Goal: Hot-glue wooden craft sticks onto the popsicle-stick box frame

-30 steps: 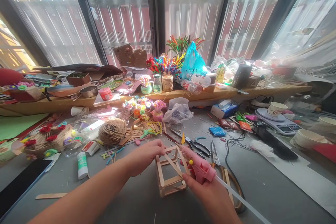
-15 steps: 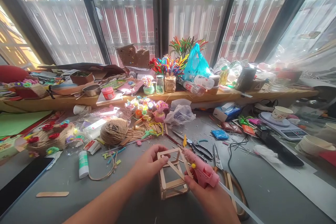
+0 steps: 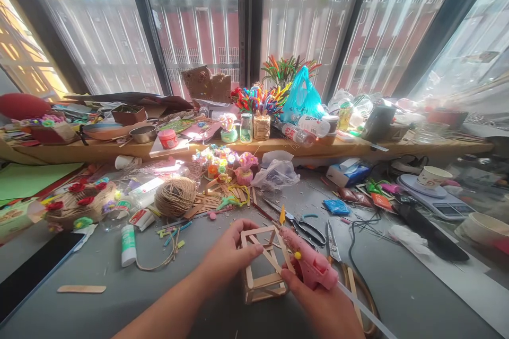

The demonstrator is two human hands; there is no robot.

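A small open frame of wooden craft sticks (image 3: 265, 280) stands on the grey table in front of me, with a diagonal stick across its upper side. My left hand (image 3: 234, 249) is closed on its left edge, the thumb over the near side. My right hand (image 3: 314, 296) is wrapped round a pink hot glue gun (image 3: 312, 262) with a long clear glue stick (image 3: 361, 307) out of its back. The right thumb and fingertips also touch the frame's right side. The gun's nozzle points away past the frame's far right corner; its tip is hard to make out.
Black-handled scissors (image 3: 310, 230) and brown-handled scissors (image 3: 332, 243) lie just beyond my right hand, near a dark cable (image 3: 352, 243). A loose craft stick (image 3: 81, 289), glue tube (image 3: 128, 246), phone (image 3: 43, 270) and twine ball (image 3: 175, 197) are at left. A kitchen scale (image 3: 433, 196) stands right.
The whole view has shifted slightly. My left thumb has slid a little along the frame, off the upper end of the diagonal stick. Both hands keep their holds.
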